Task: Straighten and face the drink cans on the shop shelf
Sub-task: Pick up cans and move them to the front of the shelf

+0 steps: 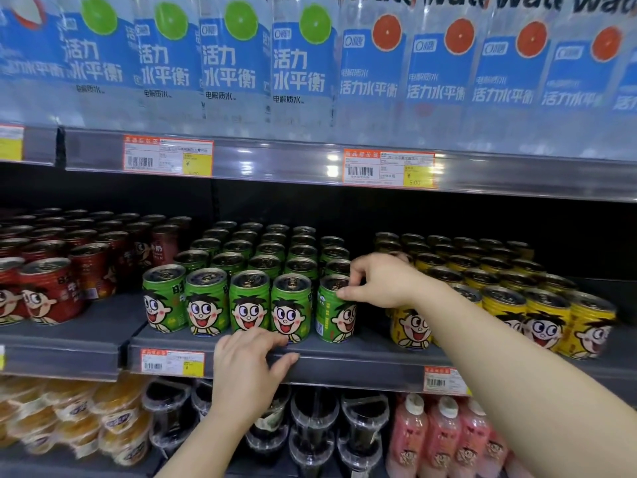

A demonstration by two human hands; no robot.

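Green drink cans with a cartoon face stand in rows on the grey middle shelf (362, 360). The front row holds several; the rightmost green can (332, 315) is turned so its face points right and its barcode shows. My right hand (379, 281) grips the top rim of that can with fingers and thumb. My left hand (248, 360) rests on the shelf's front edge below the fourth green can (289, 308), fingers spread, holding nothing. Red cans (51, 291) stand to the left and yellow cans (537, 315) to the right.
Large water bottles (300, 63) fill the shelf above, with price tags (389, 167) on its rail. Below are orange fruit cups (86, 419), dark lidded cups (317, 422) and pink bottles (444, 436). A gap lies between the green and yellow cans.
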